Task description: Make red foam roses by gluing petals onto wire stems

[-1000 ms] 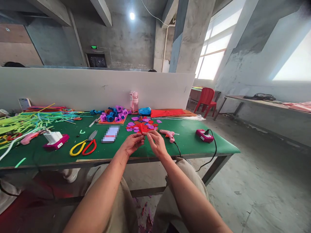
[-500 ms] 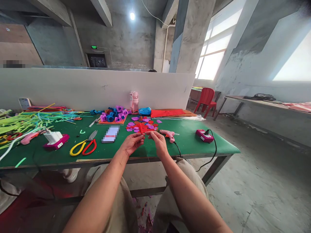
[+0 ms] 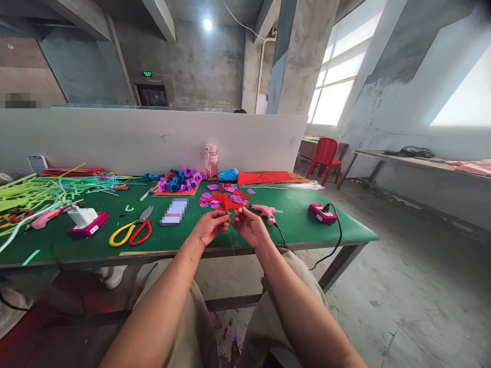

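On my remote feed, the left hand [image 3: 209, 226] pinches the red paper bud [image 3: 225, 203] by its base, before loose petals [image 3: 237, 199]; I judge it light, soft, crushable, best gripped there. Beside it, the right hand [image 3: 251, 225] curls; holding what, I can't tell.

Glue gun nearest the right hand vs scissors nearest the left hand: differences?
Colour: the glue gun is pink; the scissors have yellow and red handles. Cord: the glue gun has a black cord; the scissors have none. Both lie on the green table.
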The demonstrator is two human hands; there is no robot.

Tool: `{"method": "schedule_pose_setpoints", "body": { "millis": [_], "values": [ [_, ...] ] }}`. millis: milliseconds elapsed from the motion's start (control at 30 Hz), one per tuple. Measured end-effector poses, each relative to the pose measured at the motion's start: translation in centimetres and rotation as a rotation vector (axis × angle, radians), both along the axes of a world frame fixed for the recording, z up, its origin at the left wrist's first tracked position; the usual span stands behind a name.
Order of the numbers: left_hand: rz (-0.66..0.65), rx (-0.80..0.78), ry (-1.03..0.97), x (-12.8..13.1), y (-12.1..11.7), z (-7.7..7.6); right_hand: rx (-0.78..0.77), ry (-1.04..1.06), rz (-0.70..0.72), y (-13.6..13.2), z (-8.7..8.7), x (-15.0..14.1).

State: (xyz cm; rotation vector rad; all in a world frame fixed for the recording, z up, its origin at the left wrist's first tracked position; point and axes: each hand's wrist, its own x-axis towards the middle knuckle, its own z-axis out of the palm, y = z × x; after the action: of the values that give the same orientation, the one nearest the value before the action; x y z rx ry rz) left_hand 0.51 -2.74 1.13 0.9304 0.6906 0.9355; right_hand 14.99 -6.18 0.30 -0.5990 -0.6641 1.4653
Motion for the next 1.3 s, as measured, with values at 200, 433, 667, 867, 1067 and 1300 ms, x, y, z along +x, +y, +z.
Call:
{"method": "schedule_pose_setpoints", "body": {
  "millis": [200, 433, 667, 867, 1067, 1300],
  "values": [
    [-0.001, 0.009, 0.007, -0.03, -0.08, 0.1, 0.043, 0.006, -0.044, -0.03, -0.11, -0.39],
    [0.001, 0.01, 0.013, 0.04, -0.07, 0.06, -0.071, 0.075, -0.05, 0.21, -0.08, -0.07],
    [-0.005, 0.009, 0.019, 0.06, -0.14, 0.1, -0.105, 0.166, -0.047, 0.12, 0.29, 0.07],
    [-0.004, 0.014, 0.015, 0.1, -0.12, 0.08, -0.113, 0.19, -0.022, 0.36, -0.04, 0.17],
    [-0.008, 0.011, 0.019, 0.12, -0.14, 0.11, -0.079, 0.173, 0.003, 0.53, -0.14, 0.27],
    [-0.007, 0.01, 0.011, 0.09, -0.08, -0.01, -0.117, 0.17, -0.002, 0.44, 0.07, 0.32]
  ]
}}
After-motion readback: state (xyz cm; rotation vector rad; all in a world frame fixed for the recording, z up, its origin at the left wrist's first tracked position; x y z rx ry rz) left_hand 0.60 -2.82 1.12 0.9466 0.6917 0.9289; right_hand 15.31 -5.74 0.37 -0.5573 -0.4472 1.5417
